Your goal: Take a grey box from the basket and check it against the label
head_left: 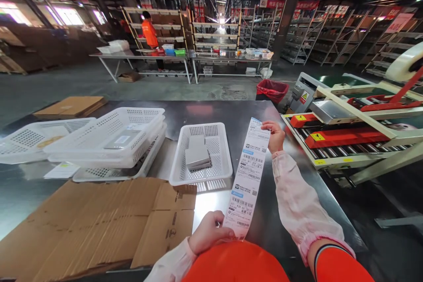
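Note:
A long strip of printed shipping labels (pixel 246 178) stretches between my two hands, slanting over the dark metal table. At its lower end, close to my body, my left hand (pixel 209 232) pinches the strip between thumb and fingers. My right hand (pixel 273 135) grips the upper right edge at the far end. Barcodes and blue marks repeat along the paper. Just left of the strip sits a white perforated basket (pixel 227 158), with grey-white flat boxes (pixel 197 155) stacked inside.
Stacked white baskets (pixel 109 152) stand at the left, the top one holding a flat package. Flattened cardboard (pixel 89 224) covers the front left. A roller conveyor machine (pixel 350 136) is at the right. Beyond the table are a red-lined bin (pixel 272 90) and a person in orange (pixel 150 33).

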Available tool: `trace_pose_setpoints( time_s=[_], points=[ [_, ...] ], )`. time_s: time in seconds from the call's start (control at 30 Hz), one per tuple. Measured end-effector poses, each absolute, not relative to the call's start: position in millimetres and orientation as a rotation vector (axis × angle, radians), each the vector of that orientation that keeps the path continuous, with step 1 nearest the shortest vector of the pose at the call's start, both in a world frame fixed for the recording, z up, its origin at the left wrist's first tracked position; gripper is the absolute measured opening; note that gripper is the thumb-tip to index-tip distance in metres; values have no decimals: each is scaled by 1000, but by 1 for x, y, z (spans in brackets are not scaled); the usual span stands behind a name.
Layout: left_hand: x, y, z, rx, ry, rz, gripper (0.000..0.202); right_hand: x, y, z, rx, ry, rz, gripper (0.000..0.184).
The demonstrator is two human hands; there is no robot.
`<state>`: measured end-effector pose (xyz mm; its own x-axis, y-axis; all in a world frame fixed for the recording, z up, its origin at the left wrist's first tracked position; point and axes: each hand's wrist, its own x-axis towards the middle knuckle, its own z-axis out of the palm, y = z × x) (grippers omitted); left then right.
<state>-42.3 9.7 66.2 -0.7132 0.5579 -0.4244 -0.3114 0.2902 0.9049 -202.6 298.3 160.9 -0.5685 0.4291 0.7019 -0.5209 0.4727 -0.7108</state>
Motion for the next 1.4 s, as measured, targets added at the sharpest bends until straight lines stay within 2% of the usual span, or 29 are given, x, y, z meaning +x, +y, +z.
trace_pose_setpoints(
  time_s=[0.33,0.7,0.73,0.87,0.9,0.97,1.0,1.03,1.13,1.2,1.27,1.33,1.4],
  points=[
    [-42,11,77,208,1823,1488,21,-201,300,161,78,-1775,1282,13],
    [-41,11,71,223,1774,1516,22,-201,303,164,40,-1816,1350,18],
    [-41,12,70,216,1755,1532,22,-199,304,162,-14,-1811,1436,21],
    [-40,19,59,138,1665,1662,25,-167,296,132,-456,-1533,2030,62],
    [-39,20,54,116,1631,1691,27,-153,290,119,-522,-1494,2159,64],
    [-37,23,44,92,1574,1709,32,-126,272,94,-681,-1274,2784,75],
    [-38,23,39,93,1562,1696,34,-114,262,82,-664,-1204,3021,83],
    [-40,22,34,129,1577,1658,36,-105,253,73,-632,-1197,3126,80],
    [-71,11,30,533,1681,1346,37,-96,233,66,-675,-1350,2959,55],
    [-114,-1,35,784,1828,1094,40,-100,232,74,-723,-1382,2767,55],
    [-171,-12,42,746,2201,988,53,-103,239,84,-741,-1354,2658,57],
    [-232,-22,47,609,2606,750,90,-101,250,91,-778,-1335,2604,60],
    [-283,-29,45,461,2736,529,128,-94,260,92,-858,-1343,2574,66]
  ],
)
